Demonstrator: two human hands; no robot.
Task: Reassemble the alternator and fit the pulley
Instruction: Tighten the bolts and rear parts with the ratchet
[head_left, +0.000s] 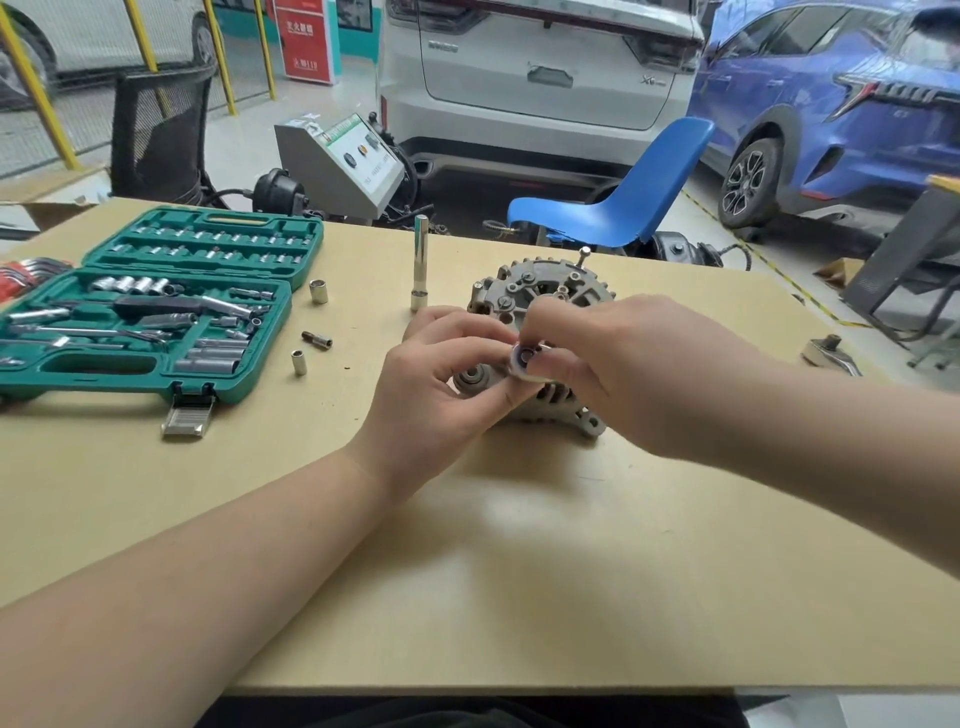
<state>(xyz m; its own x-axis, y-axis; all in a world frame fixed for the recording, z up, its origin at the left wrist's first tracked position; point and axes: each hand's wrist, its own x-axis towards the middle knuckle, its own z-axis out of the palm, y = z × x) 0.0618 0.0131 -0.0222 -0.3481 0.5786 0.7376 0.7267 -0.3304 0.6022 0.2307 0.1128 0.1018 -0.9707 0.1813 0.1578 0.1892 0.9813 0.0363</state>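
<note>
While the alternator (540, 291) lies on the worktop (519, 571) just behind the hands, the left hand (441, 384) and right hand (623, 364) together pinch a small ring, perhaps the pulley (523, 359), over its near end. An open socket case (145, 306) sits well left, with loose sockets (318, 291) and an upright extension (420, 262) between. Bare worktop runs to the near edge; a ratchet (828, 353) lies far right.

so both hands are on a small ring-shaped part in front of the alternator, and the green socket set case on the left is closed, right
Not quite. In the head view the green socket set case lies open, its sockets showing. The rest holds: the left hand and right hand pinch a small ring-shaped part in front of the alternator.
</note>
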